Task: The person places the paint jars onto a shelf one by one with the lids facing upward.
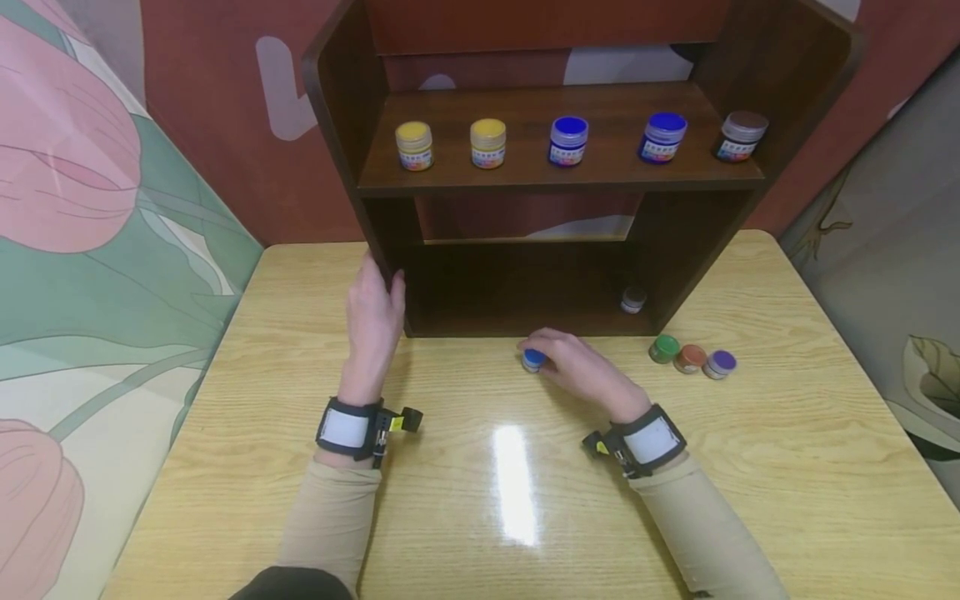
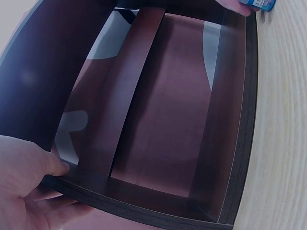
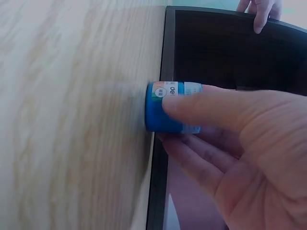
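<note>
Right hand [image 1: 581, 367] is pinching a small blue paint jar [image 3: 163, 120], thumb and fingers parted only by its width. Jar is being held lid-up at the lower front edge of a dark-brown shelf unit [image 1: 562, 185], by the wood-grain tabletop [image 1: 450, 483]; cannot tell whether its base is touching. Body is looking squat, cylindrical, saturated blue; side label is showing white, orange and green patches, a round pale mark, sideways letters possibly reading "de", and fine parallel lines. Thumb is covering part; brand is staying illegible. Left hand [image 1: 375, 312] is gripping the unit's left side panel, thumb inside, fingers outside. Upper board is bearing two yellow jars [image 1: 415, 150], two dark-blue jars [image 1: 567, 143] and a brown-lidded jar [image 1: 739, 142], their pale labels carrying dark characters too small to read. Green [image 1: 664, 350], orange-red [image 1: 690, 359] and purple jars [image 1: 720, 364] are sitting at right.
</note>
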Demonstrator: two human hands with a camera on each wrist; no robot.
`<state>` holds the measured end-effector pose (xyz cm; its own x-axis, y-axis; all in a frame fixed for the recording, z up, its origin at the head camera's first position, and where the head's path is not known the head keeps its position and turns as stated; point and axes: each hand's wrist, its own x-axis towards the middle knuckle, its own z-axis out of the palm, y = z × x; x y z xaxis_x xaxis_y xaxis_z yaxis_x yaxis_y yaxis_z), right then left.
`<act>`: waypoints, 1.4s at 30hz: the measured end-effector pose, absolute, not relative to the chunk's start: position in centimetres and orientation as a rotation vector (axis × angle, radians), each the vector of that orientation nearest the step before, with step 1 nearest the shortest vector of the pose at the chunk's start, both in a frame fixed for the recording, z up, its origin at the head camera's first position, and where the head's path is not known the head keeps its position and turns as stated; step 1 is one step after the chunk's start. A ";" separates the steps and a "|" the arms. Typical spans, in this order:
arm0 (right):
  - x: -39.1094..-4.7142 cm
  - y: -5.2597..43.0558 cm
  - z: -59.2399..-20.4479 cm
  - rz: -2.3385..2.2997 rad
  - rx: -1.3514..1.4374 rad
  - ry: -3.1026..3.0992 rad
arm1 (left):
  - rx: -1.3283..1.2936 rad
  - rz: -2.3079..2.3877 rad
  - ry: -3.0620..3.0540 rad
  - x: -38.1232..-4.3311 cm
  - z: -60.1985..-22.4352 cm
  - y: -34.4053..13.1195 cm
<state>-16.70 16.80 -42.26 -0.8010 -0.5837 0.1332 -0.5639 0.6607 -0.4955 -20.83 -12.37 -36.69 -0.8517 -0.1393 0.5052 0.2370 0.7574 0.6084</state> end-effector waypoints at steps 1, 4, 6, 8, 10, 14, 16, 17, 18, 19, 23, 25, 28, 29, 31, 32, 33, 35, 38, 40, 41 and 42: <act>-16.6 16.8 -42.2 -0.825 -0.971 2.833 | -0.072 -0.936 -2.419 -20.8 -36.7 -12.4; -16.5 16.6 -41.9 -0.832 -0.924 2.852 | -0.072 -0.938 -2.424 -20.8 -36.7 -12.3; -16.4 16.4 -41.6 -0.833 -0.885 2.870 | -0.073 -0.941 -2.426 -20.8 -36.6 -12.3; -16.3 16.3 -41.5 -0.813 -0.853 2.901 | -0.074 -0.943 -2.426 -20.8 -36.6 -12.3; -16.2 16.1 -41.4 -0.769 -0.833 2.941 | -0.076 -0.946 -2.424 -20.8 -36.6 -12.3; -15.9 15.7 -41.5 -0.668 -0.809 3.029 | -0.080 -0.946 -2.421 -20.8 -36.6 -12.3; -15.9 15.5 -41.5 -0.645 -0.796 3.062 | -0.079 -0.940 -2.425 -20.8 -36.5 -12.3; -15.8 15.4 -41.5 -0.637 -0.790 3.075 | -0.077 -0.938 -2.426 -20.8 -36.5 -12.3; -15.8 15.3 -41.6 -0.635 -0.786 3.085 | -0.076 -0.938 -2.427 -20.8 -36.5 -12.4; -15.8 15.3 -41.6 -0.632 -0.784 3.093 | -0.074 -0.936 -2.430 -20.8 -36.5 -12.4; -15.7 15.0 -41.8 -0.623 -0.791 3.110 | -0.074 -0.940 -2.432 -20.8 -36.6 -12.4; -15.7 14.9 -41.9 -0.621 -0.800 3.112 | -0.077 -0.941 -2.430 -20.8 -36.6 -12.4; -15.7 14.8 -42.1 -0.622 -0.812 3.113 | -0.078 -0.940 -2.427 -20.8 -36.6 -12.4; -15.7 14.8 -42.1 -0.624 -0.814 3.113 | -0.077 -0.939 -2.426 -20.8 -36.6 -12.4; -15.7 14.7 -42.1 -0.627 -0.818 3.112 | -0.077 -0.940 -2.426 -20.8 -36.6 -12.4; -15.7 14.7 -42.2 -0.632 -0.822 3.111 | -0.078 -0.939 -2.426 -20.8 -36.6 -12.4; -15.7 14.8 -42.2 -0.639 -0.826 3.109 | -0.077 -0.938 -2.426 -20.8 -36.6 -12.4; -15.7 14.8 -42.2 -0.669 -0.832 3.101 | -0.081 -0.936 -2.424 -20.8 -36.6 -12.4; -15.9 15.0 -42.2 -0.731 -0.845 3.089 | -0.086 -0.935 -2.423 -20.7 -36.6 -12.4; -16.0 15.1 -42.1 -0.775 -0.853 3.081 | -0.086 -0.936 -2.424 -20.7 -36.7 -12.4; -16.0 15.2 -42.0 -0.794 -0.852 3.078 | -0.085 -0.938 -2.426 -20.7 -36.7 -12.4; -16.1 15.3 -41.9 -0.808 -0.853 3.077 | -0.084 -0.941 -2.426 -20.7 -36.7 -12.4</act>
<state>-16.05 15.29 -41.94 -0.8549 -0.4440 0.2683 -0.5185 0.7470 -0.4161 -20.74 -12.43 -36.68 -0.8569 -0.1292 0.4990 0.2409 0.7555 0.6093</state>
